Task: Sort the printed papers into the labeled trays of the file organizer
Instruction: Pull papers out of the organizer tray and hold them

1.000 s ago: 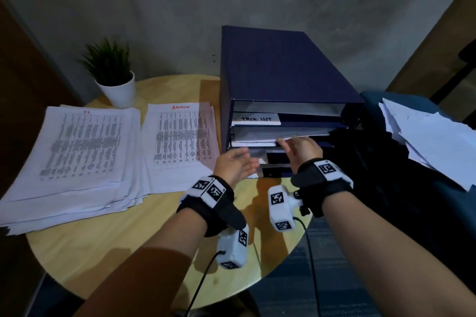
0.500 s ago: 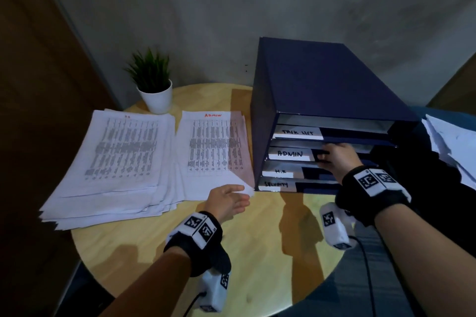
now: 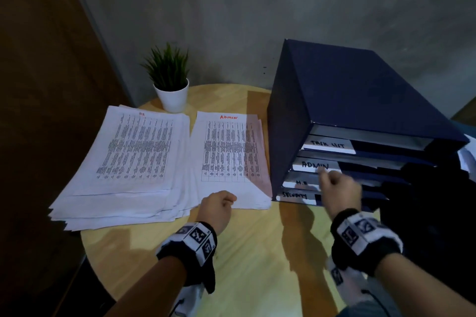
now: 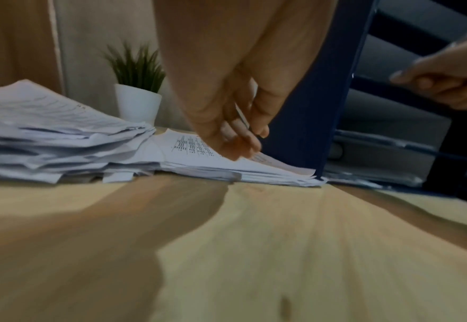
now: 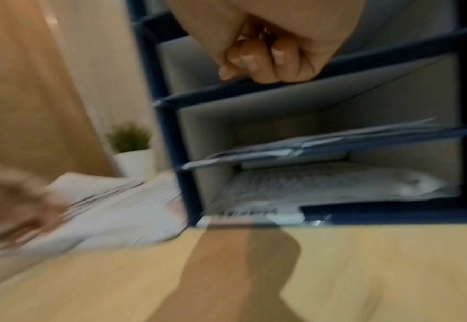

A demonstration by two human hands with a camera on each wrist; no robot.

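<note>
Four tray labels [image 3: 316,165] read TASK LIST, ADMIN, seemingly HR, SECURITY; both hands' fingers [image 4: 228,139] curl empty.

Navy organizer [image 3: 342,100], white papers [image 3: 134,162]

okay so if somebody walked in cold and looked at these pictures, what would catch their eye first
Probably the dark blue file organizer at the table's right, its stacked trays labeled by hand, with the right hand curled in front of them. Next, the two spreads of printed papers: the stack headed ADMIN in red beside the organizer, where the left hand touches its near edge, and a thicker stack further left. A small potted plant stands behind them.
</note>
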